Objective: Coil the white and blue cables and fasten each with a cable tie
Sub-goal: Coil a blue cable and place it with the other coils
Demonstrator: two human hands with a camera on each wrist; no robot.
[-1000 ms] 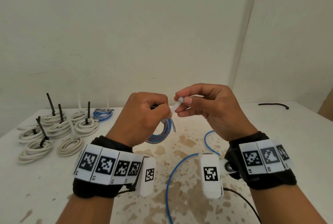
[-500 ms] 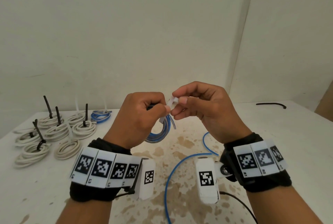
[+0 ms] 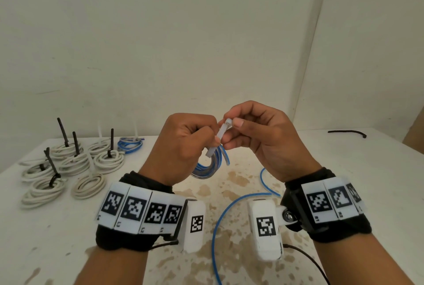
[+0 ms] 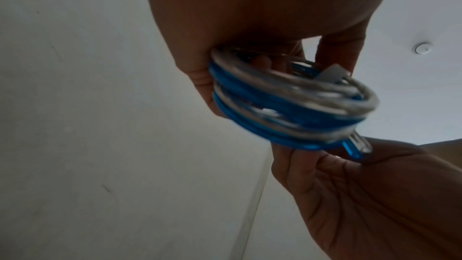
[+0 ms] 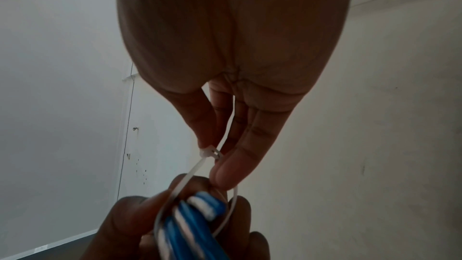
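My left hand (image 3: 188,144) grips a small coil of blue and white cable (image 3: 210,165), raised above the table; the same coil (image 4: 282,104) fills the left wrist view. A white cable tie (image 3: 218,140) loops round the coil. My right hand (image 3: 250,133) pinches the tie near its head (image 5: 210,153), and the strap runs through that head and down round the coil (image 5: 190,224). The two hands almost touch. A loose blue cable (image 3: 229,209) curves across the table below my wrists.
Several tied white coils (image 3: 68,167) with upright black and white ties, and one tied blue coil (image 3: 129,144), lie at the back left of the stained white table (image 3: 344,181). A black cable tie (image 3: 347,133) lies at the back right. Walls stand close behind.
Both hands have stayed raised together. My right hand has turned the tie's head upward and closer to the left hand's fingertips, so the tie stands steeper.
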